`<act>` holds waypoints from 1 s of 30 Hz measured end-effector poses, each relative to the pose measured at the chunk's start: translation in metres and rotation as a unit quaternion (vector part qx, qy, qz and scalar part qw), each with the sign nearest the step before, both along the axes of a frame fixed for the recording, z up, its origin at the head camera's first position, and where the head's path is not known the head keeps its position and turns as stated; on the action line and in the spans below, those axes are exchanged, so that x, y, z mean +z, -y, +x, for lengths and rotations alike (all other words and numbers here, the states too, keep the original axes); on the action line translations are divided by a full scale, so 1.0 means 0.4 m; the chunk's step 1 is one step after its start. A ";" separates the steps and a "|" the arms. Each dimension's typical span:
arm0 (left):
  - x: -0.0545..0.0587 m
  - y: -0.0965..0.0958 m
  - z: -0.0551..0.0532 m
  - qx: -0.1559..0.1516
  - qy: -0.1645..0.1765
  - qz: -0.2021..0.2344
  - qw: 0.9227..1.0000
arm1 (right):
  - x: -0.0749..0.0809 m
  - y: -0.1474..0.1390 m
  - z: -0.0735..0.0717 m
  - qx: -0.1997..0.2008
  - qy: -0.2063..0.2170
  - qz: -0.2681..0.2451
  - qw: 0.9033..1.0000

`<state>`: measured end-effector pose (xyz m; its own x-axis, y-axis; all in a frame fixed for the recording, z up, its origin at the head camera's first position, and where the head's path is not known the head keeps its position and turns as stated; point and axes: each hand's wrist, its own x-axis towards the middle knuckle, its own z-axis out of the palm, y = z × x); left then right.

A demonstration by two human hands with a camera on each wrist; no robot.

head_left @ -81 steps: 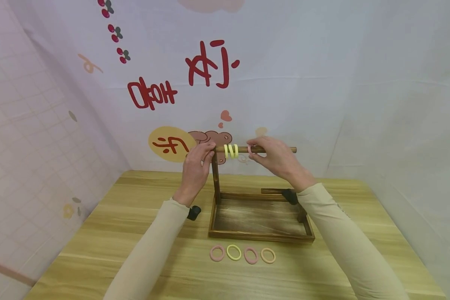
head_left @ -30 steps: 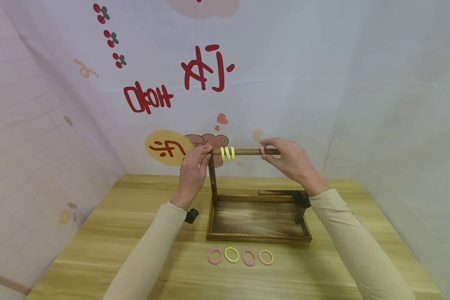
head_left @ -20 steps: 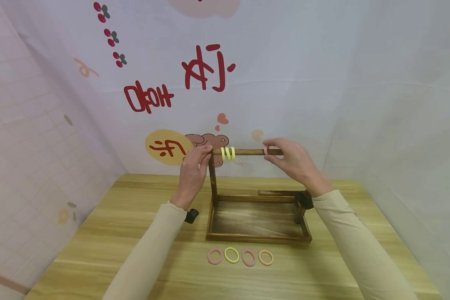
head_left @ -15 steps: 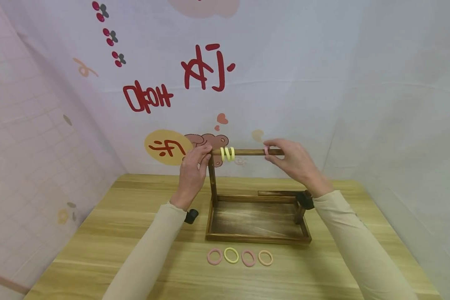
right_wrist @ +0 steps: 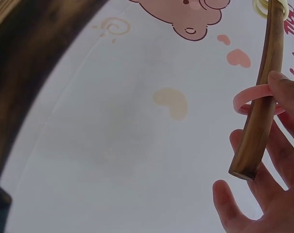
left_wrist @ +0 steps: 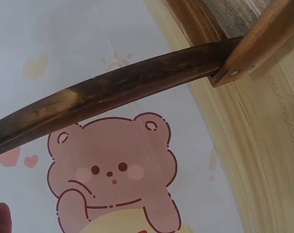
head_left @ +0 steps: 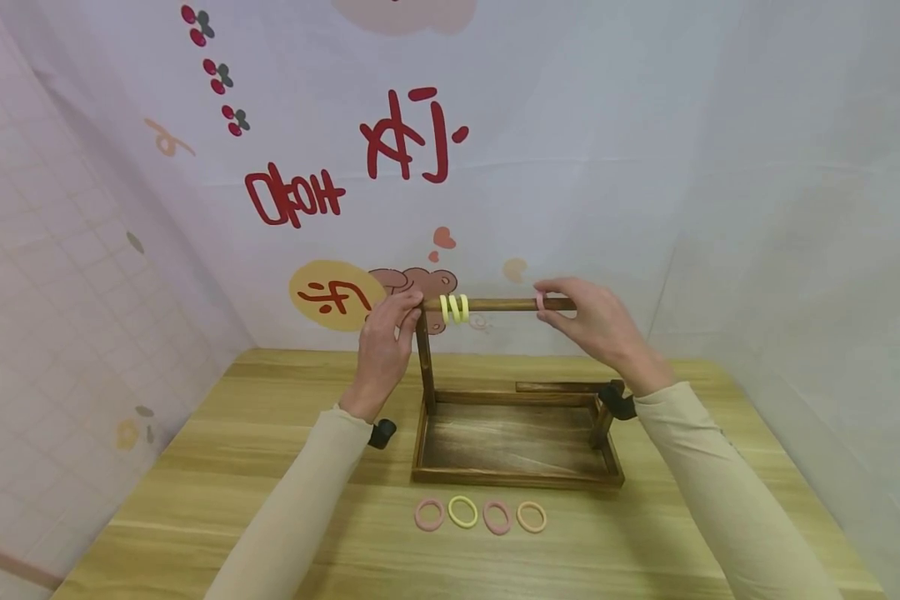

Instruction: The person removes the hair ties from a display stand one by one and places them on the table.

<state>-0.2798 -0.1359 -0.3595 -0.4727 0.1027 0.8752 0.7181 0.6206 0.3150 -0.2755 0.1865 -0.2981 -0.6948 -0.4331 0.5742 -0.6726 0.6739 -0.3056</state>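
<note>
A brown wooden stand (head_left: 425, 358) holds a horizontal rod (head_left: 502, 305) at the top of its upright post. At the rod's left end, where it meets the post, my left hand (head_left: 384, 346) grips the stand between thumb and fingers. Close by, several yellow rings (head_left: 453, 308) hang around the rod. My right hand (head_left: 596, 321) pinches a pink ring (right_wrist: 251, 94) that encircles the rod near its free right end. In the right wrist view the rod's cut tip shows just below that ring. Only a fingertip (left_wrist: 3, 218) of the left hand appears in the left wrist view.
Below the rod, the stand's shallow tray (head_left: 517, 478) sits on the wooden table (head_left: 285, 467), with a shorter low bar (head_left: 555, 387) at its right. In front lie several loose rings, including a yellow ring (head_left: 463, 512) and an orange ring (head_left: 532, 517). A printed cloth hangs behind.
My right hand has drawn the pink ring rightward along the rod, away from the yellow rings toward the free end. The left hand keeps its grip; the head view has shifted slightly.
</note>
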 end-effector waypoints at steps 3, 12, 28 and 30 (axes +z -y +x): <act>0.003 -0.001 -0.001 -0.002 0.003 0.001 1.000 | 0.002 -0.005 0.001 -0.002 0.000 -0.004 1.000; 0.002 -0.002 -0.002 0.000 0.004 0.000 1.000 | -0.004 -0.022 0.004 -0.007 0.000 -0.007 1.000; 0.003 -0.001 0.007 0.002 0.008 -0.004 1.000 | -0.008 -0.043 0.010 -0.019 -0.006 -0.005 1.000; 0.003 -0.001 0.007 0.001 0.009 -0.004 1.000 | -0.009 -0.046 0.011 -0.019 -0.011 -0.006 1.000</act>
